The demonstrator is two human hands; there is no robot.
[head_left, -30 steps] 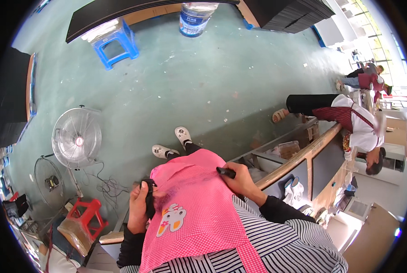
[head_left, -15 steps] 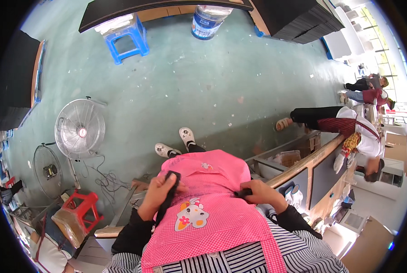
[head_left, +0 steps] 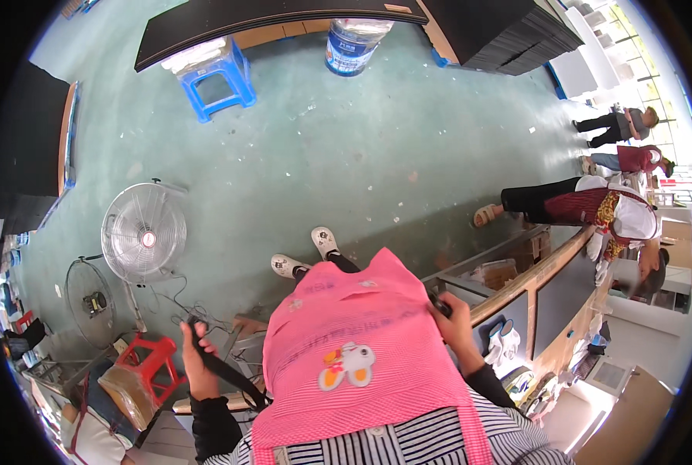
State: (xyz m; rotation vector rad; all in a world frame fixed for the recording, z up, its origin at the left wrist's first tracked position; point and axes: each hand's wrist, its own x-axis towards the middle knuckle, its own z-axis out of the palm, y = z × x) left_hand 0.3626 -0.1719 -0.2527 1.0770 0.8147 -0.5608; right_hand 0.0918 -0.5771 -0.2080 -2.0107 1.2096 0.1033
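A pink checked apron (head_left: 307, 329) with a white rabbit patch (head_left: 353, 366) covers my front, over a striped garment. On its left side my left hand (head_left: 200, 366) is closed on the end of a black strap (head_left: 237, 377), held out away from the cloth. The strap slopes back down to the apron's left edge. At the opposite edge, my right hand (head_left: 457, 322) grips a small black piece (head_left: 441, 307), perhaps the strap's other end; most of it is hidden by the fingers.
Left stand a floor fan (head_left: 144, 232), loose cables, and a red stool (head_left: 152, 364). To the right, a wood-edged workbench (head_left: 508, 294) holds dark panels and white gloves (head_left: 503, 341); a person (head_left: 578, 208) stands beyond. Ahead are a blue stool (head_left: 219, 81) and a bucket (head_left: 352, 50).
My left hand has swung out to the left with the strap, away from the apron. My right hand has shifted right and slightly up, and the apron front looks flatter.
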